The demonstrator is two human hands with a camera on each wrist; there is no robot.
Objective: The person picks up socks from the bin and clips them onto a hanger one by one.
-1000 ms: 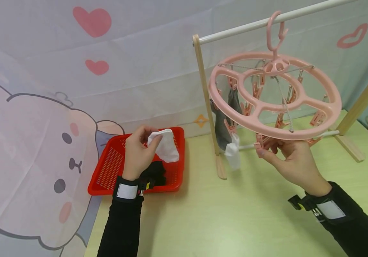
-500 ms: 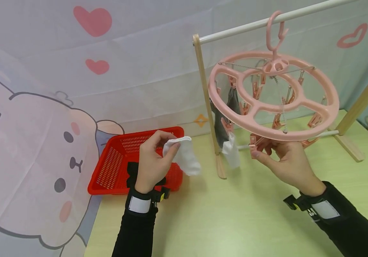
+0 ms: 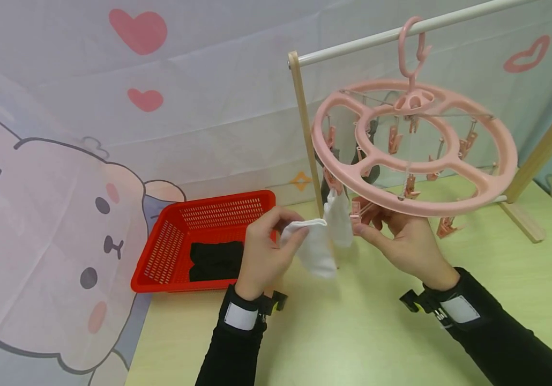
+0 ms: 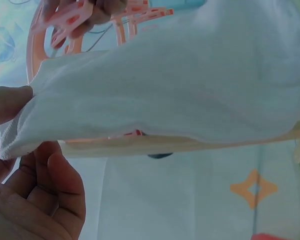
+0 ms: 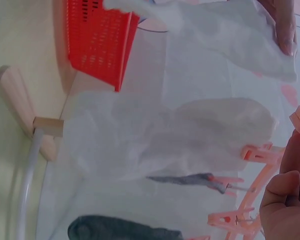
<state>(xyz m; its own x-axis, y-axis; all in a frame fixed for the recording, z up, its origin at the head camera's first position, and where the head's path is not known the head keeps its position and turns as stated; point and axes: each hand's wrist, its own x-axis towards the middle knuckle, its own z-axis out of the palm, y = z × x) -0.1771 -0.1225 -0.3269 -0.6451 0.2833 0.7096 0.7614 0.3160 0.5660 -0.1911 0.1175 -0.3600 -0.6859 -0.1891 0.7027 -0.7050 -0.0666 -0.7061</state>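
Left hand (image 3: 268,251) pinching a white sock (image 3: 315,252), right hand (image 3: 407,246) gripping a peg (image 3: 355,213) below the ring (image 3: 449,208), basket (image 3: 161,257) just chilling on the left.

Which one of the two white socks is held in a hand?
The white sock pinched by the left hand, nearer the red basket; the other white sock hangs from a pink clip of the round hanger.

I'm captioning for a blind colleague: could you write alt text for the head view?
A person's left hand pinches a white sock at its cuff while the right hand holds a clothespin of a pink round drying hanger. At left, a red basket holds black fabric.
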